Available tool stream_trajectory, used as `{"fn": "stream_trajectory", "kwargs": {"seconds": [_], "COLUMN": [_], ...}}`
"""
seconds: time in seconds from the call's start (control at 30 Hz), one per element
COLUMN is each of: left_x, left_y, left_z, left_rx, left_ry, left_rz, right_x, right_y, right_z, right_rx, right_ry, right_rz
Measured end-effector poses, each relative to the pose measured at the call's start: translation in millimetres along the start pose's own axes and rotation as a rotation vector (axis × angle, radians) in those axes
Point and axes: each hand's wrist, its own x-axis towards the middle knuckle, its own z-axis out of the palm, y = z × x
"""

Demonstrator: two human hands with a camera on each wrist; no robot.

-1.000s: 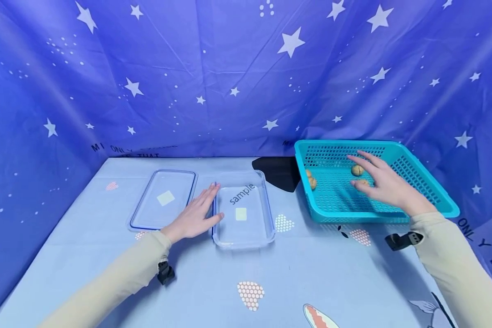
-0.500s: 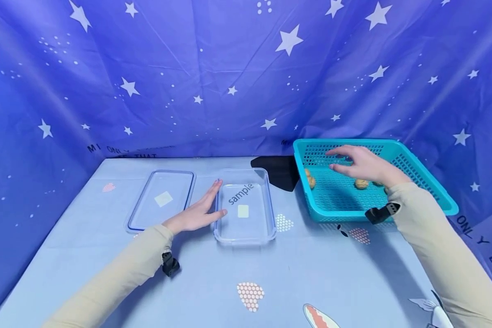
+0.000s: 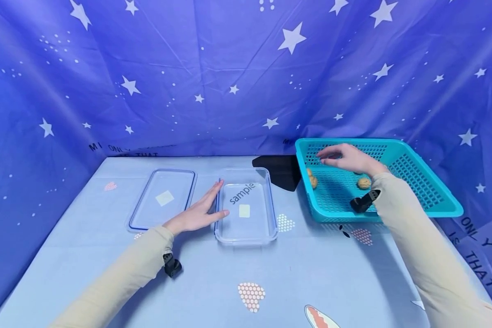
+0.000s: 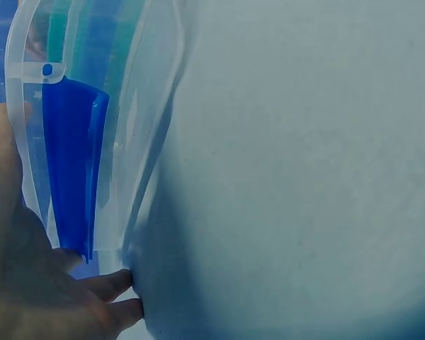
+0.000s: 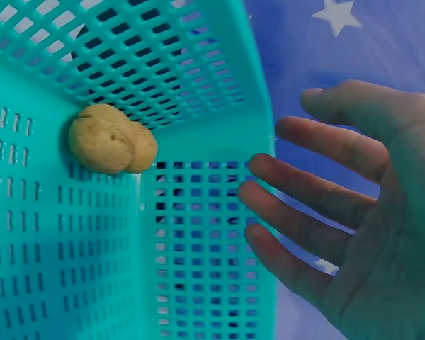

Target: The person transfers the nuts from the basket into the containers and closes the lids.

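My left hand [image 3: 194, 216] lies along the left side of a clear plastic food container [image 3: 258, 230], fingers stretched out and thumb over its rim. Seen from the left wrist, that hand [image 4: 49, 283] is beside the container's blue latch [image 4: 71, 170]. Over the back left of a turquoise basket [image 3: 320, 213] hovers my right hand [image 3: 350, 159], holding nothing. The right wrist view has its fingers [image 5: 304, 188] loosely spread near the basket rim. Two walnuts [image 5: 103, 138] sit together in the basket's corner there; another walnut [image 3: 364, 183] shows below the right wrist.
A clear lid [image 3: 149, 212] with a blue seal lies left of the container. The container bears a pale square sticker [image 3: 244, 211] and the word "sample" is seen in it. A black patch [image 3: 276, 171] lies between container and basket. Starry blue cloth [image 3: 229, 68] hangs behind the table.
My right hand has moved left across the basket, uncovering a walnut. My left hand has barely shifted, staying at the container's left side.
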Motion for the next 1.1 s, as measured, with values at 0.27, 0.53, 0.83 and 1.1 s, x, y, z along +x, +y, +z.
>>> {"fn": "stream_trajectory", "kwargs": {"seconds": [0.27, 0.53, 0.83, 1.1], "left_x": [-1.5, -4.9, -7.6, -9.2], "left_y": [-0.5, -1.7, -9.3, -9.3], "left_z": [0.8, 1.6, 1.6, 2.3], "left_rx": [-0.041, -0.118, -0.308, -0.435], "left_ry": [0.041, 0.073, 0.029, 0.001], "left_rz": [-0.004, 0.037, 0.105, 0.082], "right_x": [11.4, 20.2, 24.6, 33.2], "right_y": [19.6, 27.3, 32.7, 36.5], "right_z": [10.7, 19.5, 27.1, 34.4], "right_rx": [0.135, 0.213, 0.291, 0.334], "right_ry": [-0.094, -0.195, -0.310, -0.367], "right_rz": [-0.008, 0.110, 0.196, 0.250]}}
